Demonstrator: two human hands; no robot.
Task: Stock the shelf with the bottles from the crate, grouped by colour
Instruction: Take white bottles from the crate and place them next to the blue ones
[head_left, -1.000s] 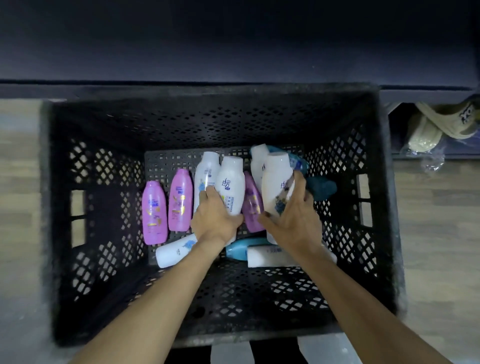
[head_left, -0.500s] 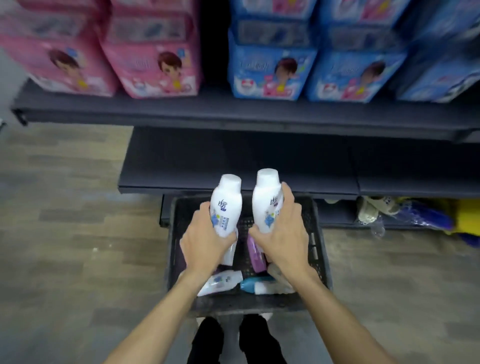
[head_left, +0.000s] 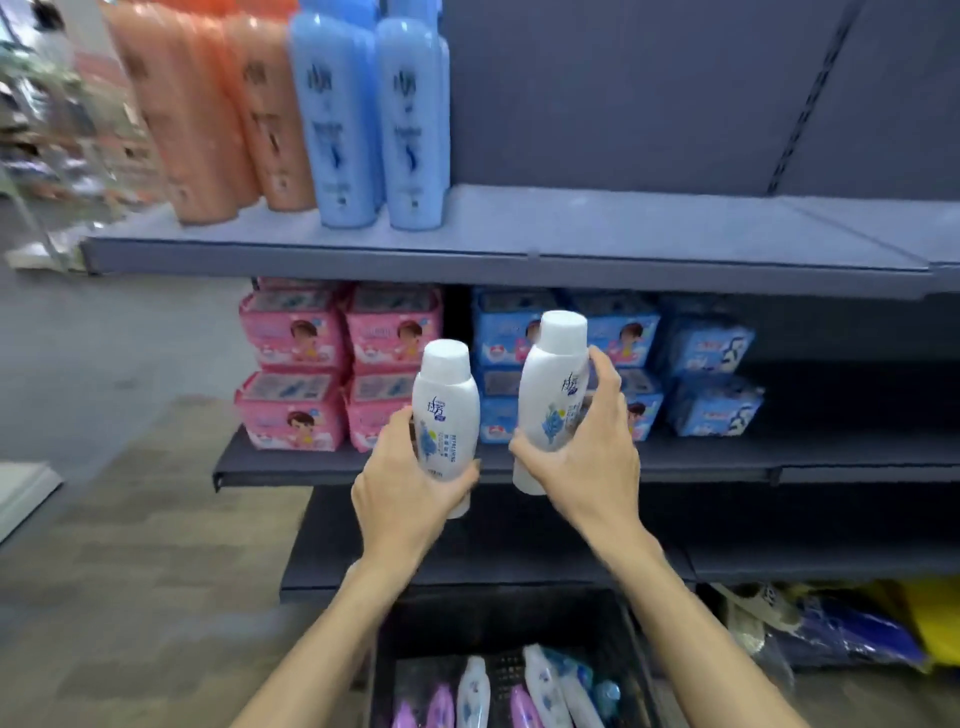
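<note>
My left hand (head_left: 402, 483) grips a white bottle (head_left: 444, 410) upright by its lower half. My right hand (head_left: 587, 452) grips a second white bottle (head_left: 553, 395), held a little higher. Both are raised in front of the middle shelf (head_left: 701, 457). Above them the grey top shelf (head_left: 623, 234) is bare to the right of two tall blue bottles (head_left: 374, 119) and several orange bottles (head_left: 218, 114). Down at the bottom edge, the black crate (head_left: 498, 618) holds white, purple and blue bottles lying flat (head_left: 519, 691).
Pink packs (head_left: 317, 364) and blue packs (head_left: 691, 364) fill the middle shelf. A lower dark shelf (head_left: 519, 535) sits above the crate. Bags and a slipper (head_left: 810, 623) lie on the floor at lower right. Open aisle floor (head_left: 130, 519) lies to the left.
Both hands lifted the two white bottles out of the crate and raised them to the middle shelf's height. The view tilted up from the crate to the shelves.
</note>
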